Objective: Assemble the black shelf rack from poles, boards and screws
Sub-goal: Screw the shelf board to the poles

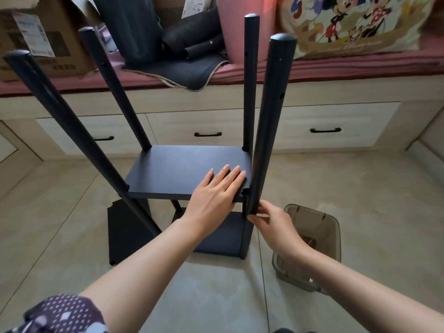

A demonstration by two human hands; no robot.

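The black shelf rack (189,174) stands centre frame on the floor, its four poles running upward. Your left hand (213,193) presses flat on the board; your right hand (271,219), at 5 o'clock, pinches the nearest pole's (271,121) lower end. The lower board is partly hidden.

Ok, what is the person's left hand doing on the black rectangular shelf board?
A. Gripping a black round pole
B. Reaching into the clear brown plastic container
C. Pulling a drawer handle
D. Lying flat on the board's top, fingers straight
D: the left hand lies palm-down with straight fingers on the black rectangular shelf board, while the right hand holds the near-right black round pole at its lower end.
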